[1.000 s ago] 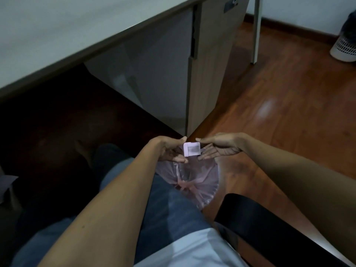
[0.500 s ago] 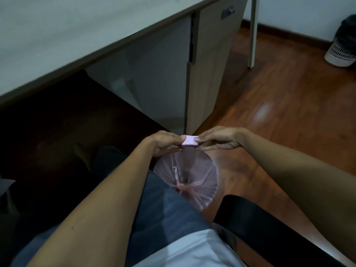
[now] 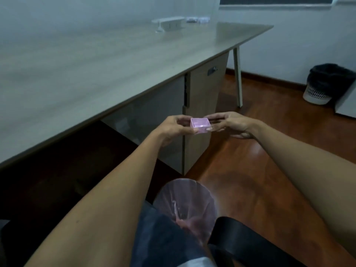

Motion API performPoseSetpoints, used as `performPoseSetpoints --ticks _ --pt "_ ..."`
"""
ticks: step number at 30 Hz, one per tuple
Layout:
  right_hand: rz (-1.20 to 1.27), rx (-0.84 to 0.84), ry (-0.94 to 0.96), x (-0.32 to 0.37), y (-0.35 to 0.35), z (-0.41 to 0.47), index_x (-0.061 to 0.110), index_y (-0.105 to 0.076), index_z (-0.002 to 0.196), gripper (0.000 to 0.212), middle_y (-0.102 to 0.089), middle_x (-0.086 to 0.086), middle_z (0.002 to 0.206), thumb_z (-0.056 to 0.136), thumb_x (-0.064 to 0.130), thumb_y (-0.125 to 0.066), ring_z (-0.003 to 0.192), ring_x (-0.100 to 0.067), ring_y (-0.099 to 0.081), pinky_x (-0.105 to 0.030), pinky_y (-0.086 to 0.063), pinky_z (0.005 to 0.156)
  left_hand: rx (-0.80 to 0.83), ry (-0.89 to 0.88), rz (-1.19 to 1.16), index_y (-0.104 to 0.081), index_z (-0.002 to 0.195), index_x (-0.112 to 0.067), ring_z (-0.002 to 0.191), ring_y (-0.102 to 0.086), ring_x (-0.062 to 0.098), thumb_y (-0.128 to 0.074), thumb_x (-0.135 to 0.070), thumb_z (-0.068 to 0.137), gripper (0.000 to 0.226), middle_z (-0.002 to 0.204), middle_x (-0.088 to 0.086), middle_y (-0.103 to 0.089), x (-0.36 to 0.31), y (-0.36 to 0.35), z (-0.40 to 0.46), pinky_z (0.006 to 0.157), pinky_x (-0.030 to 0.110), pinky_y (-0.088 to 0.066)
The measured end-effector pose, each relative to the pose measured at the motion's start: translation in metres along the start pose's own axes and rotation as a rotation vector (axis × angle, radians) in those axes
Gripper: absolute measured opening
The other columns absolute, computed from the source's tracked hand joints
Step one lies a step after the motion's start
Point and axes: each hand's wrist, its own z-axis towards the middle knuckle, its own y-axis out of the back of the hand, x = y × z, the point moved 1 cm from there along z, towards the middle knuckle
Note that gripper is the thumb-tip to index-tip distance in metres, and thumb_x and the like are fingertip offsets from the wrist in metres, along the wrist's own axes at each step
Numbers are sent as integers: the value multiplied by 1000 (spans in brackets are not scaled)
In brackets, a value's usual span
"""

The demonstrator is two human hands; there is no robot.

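Observation:
A small pink open box (image 3: 200, 125) is held up in the air between both hands, its open side facing up. My left hand (image 3: 173, 129) pinches its left side with thumb and fingers. My right hand (image 3: 229, 124) pinches its right side the same way. Below them, near my lap, stands a bin lined with a translucent pink bag (image 3: 185, 205), apart from the box.
A long grey desk (image 3: 96, 64) runs along the left, with a cabinet (image 3: 202, 105) under it. A white stand (image 3: 167, 24) sits at the desk's far end. A black-bagged waste basket (image 3: 325, 83) stands at the far right on the wooden floor. A black chair armrest (image 3: 242, 241) is at the bottom.
Both hands have lifted the pink box up and away from the pink-lined bin. The view has tilted up, so the desk top and far wall now show.

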Motion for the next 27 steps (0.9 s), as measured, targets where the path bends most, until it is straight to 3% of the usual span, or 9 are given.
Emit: performPoseSetpoints --ticks 3,5,8,10,13,16,23,27 --pt "14 -10 77 43 8 -8 -3 -61 132 55 -70 -17 116 81 -23 -64 87 -13 -76 -17 -59 71 -38 -100 20 -67 125 -8 90 -70 2 -83 -7 79 49 103 -2 -74 -44 4 -3 68 8 -53" --pt "6 -21 143 71 9 -14 1 -65 129 54 -71 -20 119 79 -21 -67 93 -16 -76 -18 -60 77 -74 -170 39 -67 124 -6 78 -69 -5 -80 -4 81 45 100 -1 -73 -73 9 -7 65 5 -51" --pt "19 -9 210 104 3 -19 5 -70 118 47 -74 -20 116 78 -20 -69 100 -21 -74 -29 -53 100 -88 -242 53 -68 122 -5 77 -70 -3 -80 -3 82 42 105 6 -74 -103 21 -9 70 7 -53" --pt "53 17 267 130 -5 -20 3 -70 116 45 -74 -20 117 78 -22 -67 99 -20 -74 -30 -51 101 -111 -284 70 -68 123 -2 85 -73 3 -81 -4 81 45 110 8 -75 -128 37 -15 77 11 -55" --pt "37 80 354 173 -24 -18 0 -69 121 50 -73 -18 122 75 -19 -71 112 -21 -72 -25 -55 99 -143 -340 72 -67 126 0 110 -72 22 -84 -7 77 53 119 13 -75 -160 69 -27 98 28 -55" --pt "25 134 404 208 -52 -14 0 -68 122 49 -75 -15 117 77 -19 -69 110 -20 -72 -22 -56 95 -184 -390 115 -68 125 -2 112 -71 23 -84 -11 78 51 119 12 -75 -184 102 -46 96 27 -54" --pt "-116 304 506 266 -149 14 -1 -65 130 50 -70 -16 131 82 -12 -71 126 -23 -65 -31 -46 111 -371 -406 133 -72 117 -6 97 -72 13 -82 -14 81 38 114 12 -76 -199 184 -115 95 27 -55" --pt "-151 426 543 282 -220 31 -4 -64 132 49 -69 -17 133 84 -10 -72 127 -24 -63 -32 -45 112 -507 -395 150 -69 123 -3 102 -72 15 -82 -16 81 45 116 10 -75 -190 236 -162 95 25 -54"
